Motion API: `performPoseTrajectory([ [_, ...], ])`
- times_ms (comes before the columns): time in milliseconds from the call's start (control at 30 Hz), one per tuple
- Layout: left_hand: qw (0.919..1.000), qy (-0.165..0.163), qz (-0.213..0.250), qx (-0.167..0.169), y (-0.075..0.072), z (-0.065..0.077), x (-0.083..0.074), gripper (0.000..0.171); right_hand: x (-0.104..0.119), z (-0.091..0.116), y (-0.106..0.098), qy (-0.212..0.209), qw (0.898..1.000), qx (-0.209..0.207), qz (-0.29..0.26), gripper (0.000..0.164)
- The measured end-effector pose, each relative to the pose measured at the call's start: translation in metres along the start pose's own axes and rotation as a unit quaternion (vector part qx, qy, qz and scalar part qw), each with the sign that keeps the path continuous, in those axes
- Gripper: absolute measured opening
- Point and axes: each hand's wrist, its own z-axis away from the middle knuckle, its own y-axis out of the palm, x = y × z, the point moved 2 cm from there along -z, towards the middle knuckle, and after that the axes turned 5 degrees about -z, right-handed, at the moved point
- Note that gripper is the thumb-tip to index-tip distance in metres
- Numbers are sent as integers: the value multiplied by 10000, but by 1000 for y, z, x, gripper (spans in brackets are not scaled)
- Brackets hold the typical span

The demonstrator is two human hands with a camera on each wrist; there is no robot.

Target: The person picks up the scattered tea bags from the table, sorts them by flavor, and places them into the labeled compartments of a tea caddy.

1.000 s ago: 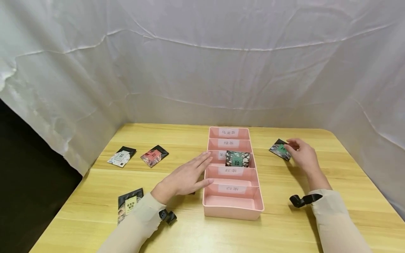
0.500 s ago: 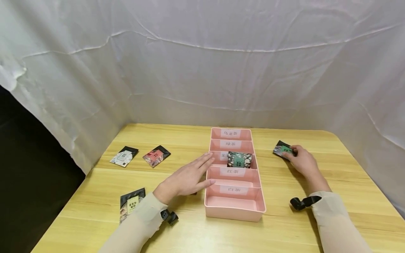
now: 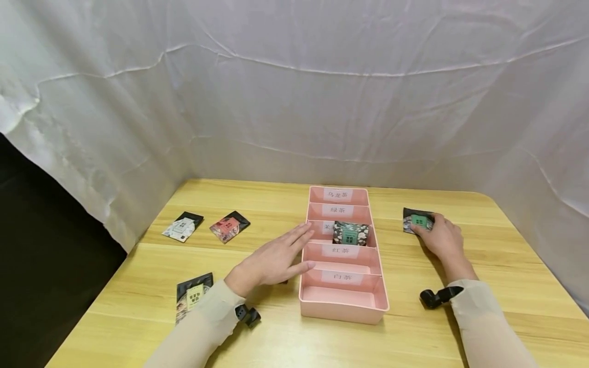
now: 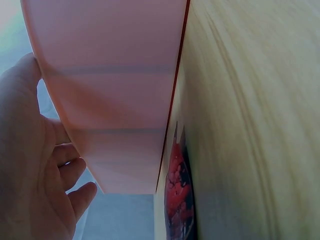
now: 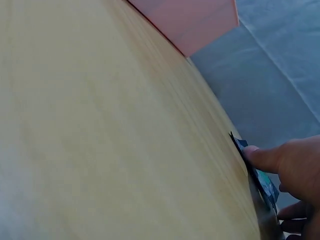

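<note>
My right hand pinches a dark tea sachet with a green label, thumb on its front. In the right wrist view the sachet stands slightly tilted at the table surface. My left hand rests with straight fingers on the left rim of a pink divided box. The left wrist view has the fingers along the box's rim. Another green-labelled sachet leans in the middle compartment. Its neighbours have paper labels with Chinese characters.
Left of the box lie a white-labelled sachet, a red-labelled sachet and a yellow-labelled sachet, partly behind the left sleeve. A red sachet lies beside the box in the left wrist view. Pale curtains enclose the table.
My right hand has taken firmer hold of the green-labelled sachet and turned it straighter. The left hand stays at the box. The whole head view has shifted slightly.
</note>
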Motion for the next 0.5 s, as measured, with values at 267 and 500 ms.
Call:
performPoseTrajectory([
  [267, 10000, -2, 56, -4, 0, 0, 0, 80, -6, -4, -2, -238, 9989, 16, -399, 77],
  [500, 9999, -59, 94, 23, 0, 1, -1, 81, -8, -4, -6, -153, 9954, 15, -948, 80],
])
